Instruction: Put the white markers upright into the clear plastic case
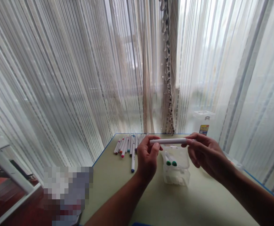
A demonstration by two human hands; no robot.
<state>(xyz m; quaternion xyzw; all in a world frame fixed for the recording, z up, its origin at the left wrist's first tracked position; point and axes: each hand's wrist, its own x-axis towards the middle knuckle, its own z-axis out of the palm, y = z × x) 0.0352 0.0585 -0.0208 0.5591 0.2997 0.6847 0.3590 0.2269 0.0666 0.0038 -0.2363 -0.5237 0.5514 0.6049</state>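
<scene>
Left hand (148, 158): fingers bent, thumb and fingers pinching one end of white marker (171, 141). Right hand (204, 152): thumb and fingertips pinching other end. Marker is nearly level, between both hands. Lower, between hands: clear box (176, 179) with two green-ended markers (168, 163). Left of left hand: loose markers (126, 146) on tabletop (111, 191).

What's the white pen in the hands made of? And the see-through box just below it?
White pen: probably hard plastic, smooth, with an evenly white surface. See-through box: likely smooth clear plastic, as the green table shows through.
</scene>
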